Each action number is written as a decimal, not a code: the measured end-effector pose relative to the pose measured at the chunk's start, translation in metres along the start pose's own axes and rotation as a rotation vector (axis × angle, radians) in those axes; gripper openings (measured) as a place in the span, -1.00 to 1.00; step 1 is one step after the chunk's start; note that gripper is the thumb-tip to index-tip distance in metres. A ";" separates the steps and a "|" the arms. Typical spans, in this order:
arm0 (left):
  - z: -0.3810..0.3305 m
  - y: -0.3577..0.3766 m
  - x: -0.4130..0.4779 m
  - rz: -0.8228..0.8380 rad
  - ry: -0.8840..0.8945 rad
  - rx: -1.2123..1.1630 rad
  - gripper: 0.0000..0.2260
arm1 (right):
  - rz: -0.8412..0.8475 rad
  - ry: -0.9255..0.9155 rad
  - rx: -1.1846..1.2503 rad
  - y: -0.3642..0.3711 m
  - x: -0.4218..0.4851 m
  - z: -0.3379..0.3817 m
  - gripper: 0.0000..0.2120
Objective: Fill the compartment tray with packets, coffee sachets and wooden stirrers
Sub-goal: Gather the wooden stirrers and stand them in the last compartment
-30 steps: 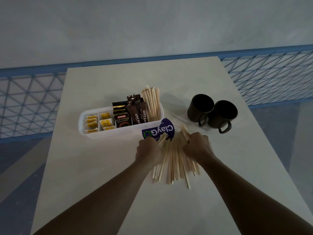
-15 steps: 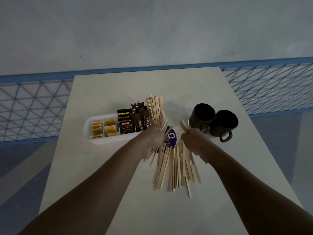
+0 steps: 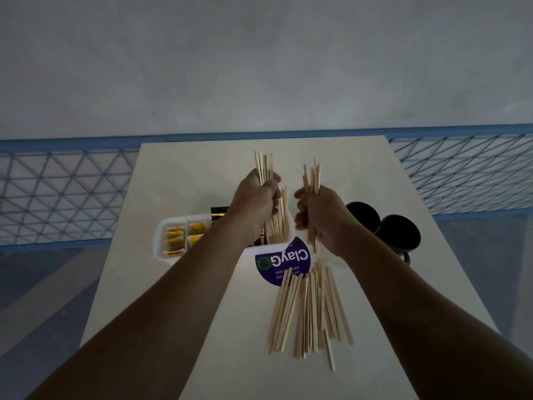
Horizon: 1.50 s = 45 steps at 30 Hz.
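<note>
While loose wooden stirrers [image 3: 310, 313] lie near the compartment tray [image 3: 157, 241], one bundle [image 3: 264, 166] is clamped by the curled fingers of the left hand [image 3: 253, 203] above that tray, another by the right hand [image 3: 320, 215] beside it.

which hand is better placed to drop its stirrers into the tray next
Left, probably. The left hand grips its stirrers right over the stirrer end of the tray; the right hand grips its bundle beside the tray.
</note>
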<state>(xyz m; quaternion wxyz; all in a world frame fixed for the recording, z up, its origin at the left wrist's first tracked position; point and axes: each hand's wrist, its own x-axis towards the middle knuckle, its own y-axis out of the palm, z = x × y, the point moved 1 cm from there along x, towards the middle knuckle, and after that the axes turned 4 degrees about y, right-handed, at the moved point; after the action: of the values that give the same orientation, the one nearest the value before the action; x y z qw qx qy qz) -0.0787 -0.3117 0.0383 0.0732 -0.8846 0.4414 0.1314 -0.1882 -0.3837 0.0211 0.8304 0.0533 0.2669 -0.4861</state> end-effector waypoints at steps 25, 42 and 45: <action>0.056 0.024 0.036 -0.240 0.366 0.296 -0.79 | -0.076 -0.259 0.218 0.041 0.052 -0.042 -0.82; 0.040 0.007 0.042 -0.341 0.411 0.235 -0.82 | -0.094 -0.381 -0.191 0.050 0.042 -0.055 -0.88; 0.038 0.000 0.042 -0.320 0.412 0.242 -0.83 | -0.129 -0.475 -0.343 0.047 0.039 -0.055 -0.85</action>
<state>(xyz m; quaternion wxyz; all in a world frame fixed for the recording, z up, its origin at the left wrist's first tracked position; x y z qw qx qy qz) -0.0606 -0.3342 -0.0099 0.1067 -0.9360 0.3141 -0.1181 -0.1552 -0.3703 -0.0529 0.8338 -0.2199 0.1462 -0.4848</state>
